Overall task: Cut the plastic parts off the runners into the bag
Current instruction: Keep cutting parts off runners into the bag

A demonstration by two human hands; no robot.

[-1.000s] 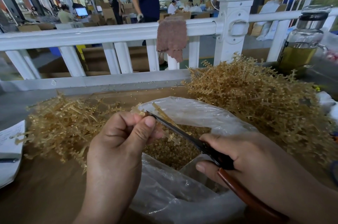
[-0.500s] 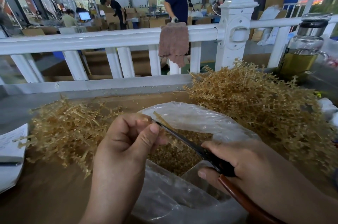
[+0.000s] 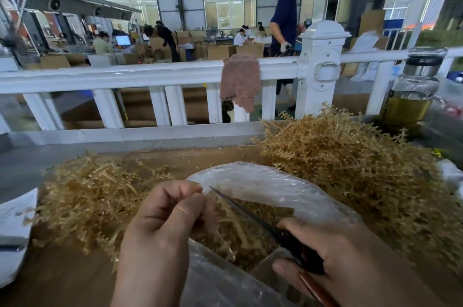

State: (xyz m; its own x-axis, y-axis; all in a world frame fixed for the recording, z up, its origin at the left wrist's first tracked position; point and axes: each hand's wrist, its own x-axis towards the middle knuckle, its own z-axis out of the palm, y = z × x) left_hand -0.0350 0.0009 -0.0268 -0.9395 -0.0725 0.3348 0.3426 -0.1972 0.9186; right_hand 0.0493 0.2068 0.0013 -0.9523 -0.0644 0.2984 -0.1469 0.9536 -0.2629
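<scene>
Scissors point(image 3: 253, 217) lie slanted across the mouth of the clear bag point(image 3: 263, 179), blades drawn together as far as I can tell, tip pointing up toward the left hand point(image 3: 167, 226). That hand is curled tight, thumb and forefinger pinching the top of a gold runner point(image 3: 226, 214) that hangs beside the blades over the bag, just where the parts should fall. The right hand point(image 3: 350, 266) wraps its fingers round the dark handles. Cut parts point(image 3: 265, 210) already lie heaped inside the bag; a tall pile of uncut runners point(image 3: 350, 169) sits to the right against the bag's far side, and a flatter pile of what look like stripped runners point(image 3: 87, 196) lies to the left. To do this step well, I judge the runner should be held low over the opening and each snip made close to the stem, so no stub is left on the part. The inner stretch of the blades should serve better than the tip — small pieces may otherwise spring past the rim. Turning the runner between the pinching fingers should bring each branch to the blades.
</scene>
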